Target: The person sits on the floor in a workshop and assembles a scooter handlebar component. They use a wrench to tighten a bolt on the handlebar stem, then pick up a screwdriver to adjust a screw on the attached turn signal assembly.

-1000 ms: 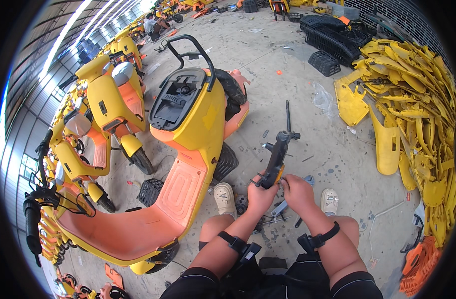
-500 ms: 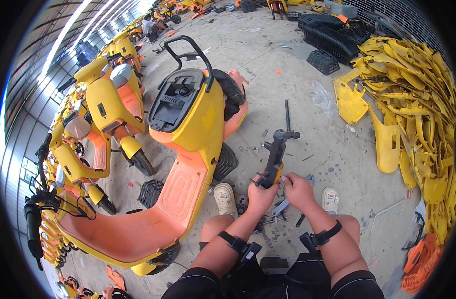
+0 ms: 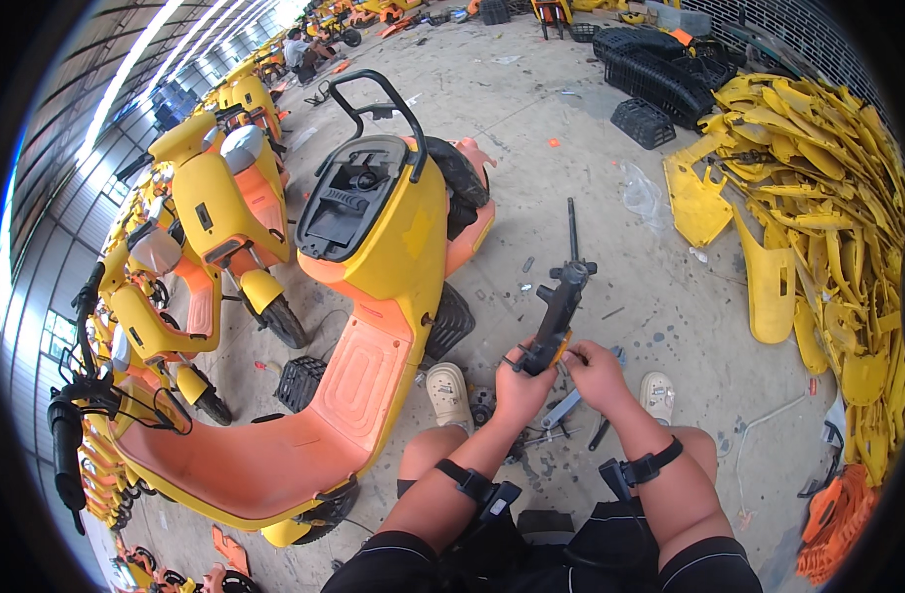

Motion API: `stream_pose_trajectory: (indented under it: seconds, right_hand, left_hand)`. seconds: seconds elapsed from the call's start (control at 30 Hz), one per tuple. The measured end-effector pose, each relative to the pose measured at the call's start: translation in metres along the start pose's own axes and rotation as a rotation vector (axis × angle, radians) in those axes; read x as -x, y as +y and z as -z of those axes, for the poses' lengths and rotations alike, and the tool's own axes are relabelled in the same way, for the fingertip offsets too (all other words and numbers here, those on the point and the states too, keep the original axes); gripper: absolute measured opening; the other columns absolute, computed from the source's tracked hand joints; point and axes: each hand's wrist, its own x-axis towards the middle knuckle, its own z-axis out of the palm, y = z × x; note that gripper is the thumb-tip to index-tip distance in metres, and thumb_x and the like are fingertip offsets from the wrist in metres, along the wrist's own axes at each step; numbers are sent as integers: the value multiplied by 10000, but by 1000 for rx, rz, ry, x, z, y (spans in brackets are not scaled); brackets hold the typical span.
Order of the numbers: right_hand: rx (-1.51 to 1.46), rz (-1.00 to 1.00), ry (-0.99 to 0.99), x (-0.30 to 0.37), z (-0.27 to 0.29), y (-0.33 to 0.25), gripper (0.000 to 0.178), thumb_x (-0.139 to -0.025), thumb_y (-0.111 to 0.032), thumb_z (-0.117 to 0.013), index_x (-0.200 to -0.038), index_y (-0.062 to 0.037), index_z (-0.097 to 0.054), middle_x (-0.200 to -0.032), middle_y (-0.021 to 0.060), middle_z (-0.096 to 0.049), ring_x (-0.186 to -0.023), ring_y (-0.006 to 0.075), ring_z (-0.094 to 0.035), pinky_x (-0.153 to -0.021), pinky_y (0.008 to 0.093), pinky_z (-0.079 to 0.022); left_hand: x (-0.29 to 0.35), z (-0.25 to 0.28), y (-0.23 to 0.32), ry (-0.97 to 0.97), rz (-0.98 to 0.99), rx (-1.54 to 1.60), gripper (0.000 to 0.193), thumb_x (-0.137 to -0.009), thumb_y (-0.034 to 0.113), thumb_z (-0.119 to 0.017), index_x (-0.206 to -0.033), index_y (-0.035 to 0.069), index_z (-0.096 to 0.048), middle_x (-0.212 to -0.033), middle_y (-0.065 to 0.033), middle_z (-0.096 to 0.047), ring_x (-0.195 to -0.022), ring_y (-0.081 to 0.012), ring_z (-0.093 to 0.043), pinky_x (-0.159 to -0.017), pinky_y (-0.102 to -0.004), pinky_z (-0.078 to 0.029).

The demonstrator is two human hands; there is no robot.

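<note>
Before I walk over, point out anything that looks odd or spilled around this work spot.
The nearest scooter has no seat over its open black compartment, so its inside lies exposed. Dark spots dot the floor right of the black part in the left hand; they could be spilled fluid or old stains, I can't tell.

Free room: running open over concrete floor (image 3: 512, 109) at upper centre; stretching from right hand (image 3: 599, 378) toward yellow panel pile (image 3: 828, 217) at right edge; narrowing at centre between black rod-tipped part (image 3: 559, 306) and yellow-and-orange scooter (image 3: 358, 381).

Obstacles: being blocked across left of centre by same scooter; being blocked just above left hand (image 3: 524, 393) by black rod-tipped part; being cluttered at lower centre by grey tool (image 3: 563, 407) lying between beige clogs (image 3: 448, 395); being closed off at upper right by black crates (image 3: 655, 79).
</note>
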Motion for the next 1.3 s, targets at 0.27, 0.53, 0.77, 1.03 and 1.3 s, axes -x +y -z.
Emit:
stream_pose_trajectory:
  seconds: [0.27,0.53,0.77,1.03,1.3]
  right_hand:
    - [73,50,9,4,1,-8,234,-914,-190,-653,-1054,-4,-673,-946,181,-732,-889,322,-719,-776,391,-550]
    - [129,38,23,6,1,-10,257,-911,-205,-660,-1064,0,-677,-918,186,-730,-850,330,-715,-754,384,-547]
    - [152,41,24,8,3,-14,266,-913,-227,-659,-1044,3,-684,-891,192,-725,-815,331,-711,-723,391,-540]
    - [133,63,31,8,2,-9,280,-913,-259,-651,-1031,-8,-691,-864,197,-719,-808,364,-705,-719,413,-543]
    - [116,19,-21,7,1,-7,292,-934,-271,-620,-1025,-3,-689,-847,212,-709,-818,395,-691,-729,440,-534]
  left_hand:
    - [2,-1,-4,-3,-38,-41,389,-778,24,-719,-1159,24,-642,-858,22,-664,-716,-40,-571,-609,-227,-464]
    - [7,-4,18,15,28,96,348,-788,39,-725,-1128,18,-653,-866,11,-668,-756,-46,-574,-655,-227,-470]
    - [9,-3,21,34,61,114,343,-792,42,-724,-1124,6,-649,-878,8,-673,-764,-45,-572,-661,-230,-472]
    - [7,-4,19,52,50,102,358,-792,41,-728,-1138,4,-646,-884,6,-673,-772,-41,-573,-667,-227,-472]
    - [7,-2,15,27,39,61,342,-789,35,-727,-1120,4,-646,-887,10,-672,-773,-44,-573,-673,-225,-473]
